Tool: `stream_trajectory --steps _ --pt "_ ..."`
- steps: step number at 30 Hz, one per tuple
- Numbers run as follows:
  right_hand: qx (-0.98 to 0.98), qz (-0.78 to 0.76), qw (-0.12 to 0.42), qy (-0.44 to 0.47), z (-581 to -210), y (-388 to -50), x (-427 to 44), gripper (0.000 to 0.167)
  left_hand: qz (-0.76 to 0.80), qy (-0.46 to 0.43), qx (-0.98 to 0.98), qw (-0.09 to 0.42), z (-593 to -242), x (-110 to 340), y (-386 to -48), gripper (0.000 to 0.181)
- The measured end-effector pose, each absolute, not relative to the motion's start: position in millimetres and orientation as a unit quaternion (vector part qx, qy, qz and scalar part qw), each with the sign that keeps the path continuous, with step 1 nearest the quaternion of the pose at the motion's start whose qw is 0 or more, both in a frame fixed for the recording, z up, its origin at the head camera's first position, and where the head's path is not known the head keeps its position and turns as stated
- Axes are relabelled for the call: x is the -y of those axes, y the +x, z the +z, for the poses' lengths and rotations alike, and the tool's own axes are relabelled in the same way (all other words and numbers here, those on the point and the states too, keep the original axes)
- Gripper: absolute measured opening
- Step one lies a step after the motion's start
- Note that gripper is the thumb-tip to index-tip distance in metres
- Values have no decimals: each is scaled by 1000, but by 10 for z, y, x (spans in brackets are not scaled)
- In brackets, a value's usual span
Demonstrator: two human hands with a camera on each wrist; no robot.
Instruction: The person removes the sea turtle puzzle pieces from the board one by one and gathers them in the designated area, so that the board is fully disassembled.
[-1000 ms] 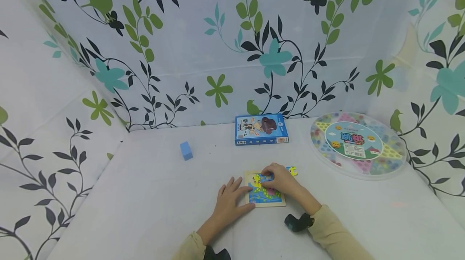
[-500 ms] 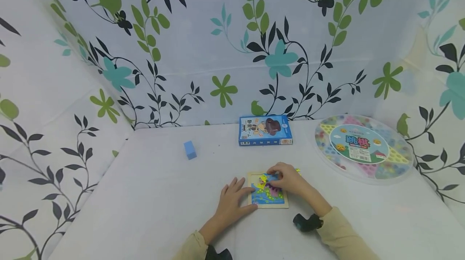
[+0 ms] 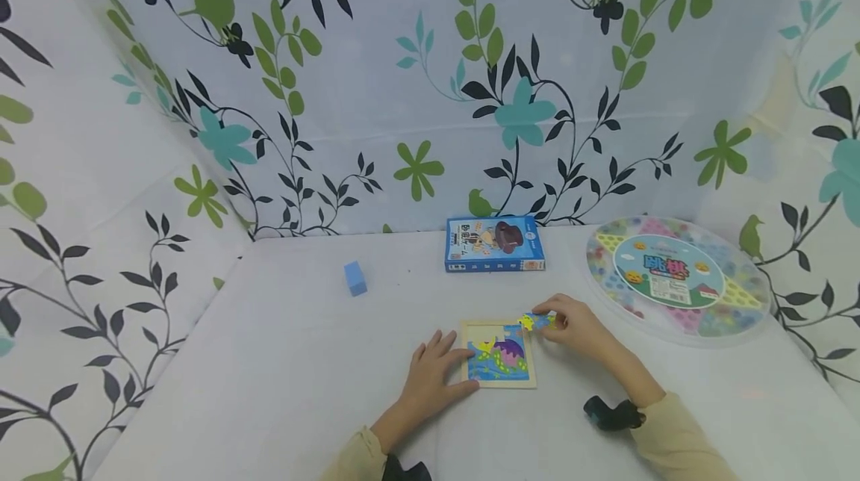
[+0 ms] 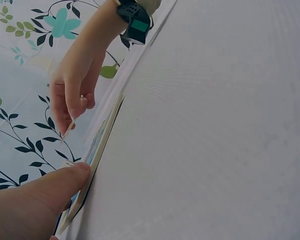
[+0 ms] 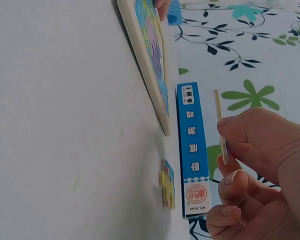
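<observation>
A square wooden-framed puzzle [image 3: 505,373] shows a purple and yellow sea picture, with bare wood along its upper left. My left hand [image 3: 430,380] lies at its left side, index finger and thumb spread and touching the frame; the thumb [image 4: 55,182] shows large in the left wrist view. Just off the puzzle's upper right corner, my right hand [image 3: 581,328] pinches a blue and yellow piece [image 3: 531,322]. From the right wrist view this piece [image 5: 219,107] appears edge-on between thumb and fingers, above the table. A separate yellow and blue piece [image 5: 167,185] lies on the table beyond the frame.
Behind the puzzle stands a blue box [image 3: 495,243] by the patterned cloth. A round clear-covered board game [image 3: 678,272] lies at the right. Left of the box is a small blue block [image 3: 355,278].
My right hand has moved off the puzzle to the right, with a piece in its pinch. More bare wood shows at the puzzle's top. My left hand stays by the frame; the head view has shifted slightly.
</observation>
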State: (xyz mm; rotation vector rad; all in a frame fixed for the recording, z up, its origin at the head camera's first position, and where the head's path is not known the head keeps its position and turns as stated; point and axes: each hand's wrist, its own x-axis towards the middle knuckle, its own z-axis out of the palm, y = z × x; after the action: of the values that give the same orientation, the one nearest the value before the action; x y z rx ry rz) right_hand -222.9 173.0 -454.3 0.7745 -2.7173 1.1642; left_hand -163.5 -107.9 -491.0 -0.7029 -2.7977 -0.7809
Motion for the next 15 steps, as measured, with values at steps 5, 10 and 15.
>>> stream_trajectory --steps 5,10,15 --pt "898 364 61 241 -4565 -2246 -1899 29 -260 -234 933 84 -4908 1074 -1620 46" --pt "902 352 75 236 -4577 -2242 -2047 29 -259 -231 934 83 -4919 1073 -1615 46" --pt "904 354 76 229 -4598 -2232 -2158 29 -260 -232 934 76 -4916 1078 -1620 47"
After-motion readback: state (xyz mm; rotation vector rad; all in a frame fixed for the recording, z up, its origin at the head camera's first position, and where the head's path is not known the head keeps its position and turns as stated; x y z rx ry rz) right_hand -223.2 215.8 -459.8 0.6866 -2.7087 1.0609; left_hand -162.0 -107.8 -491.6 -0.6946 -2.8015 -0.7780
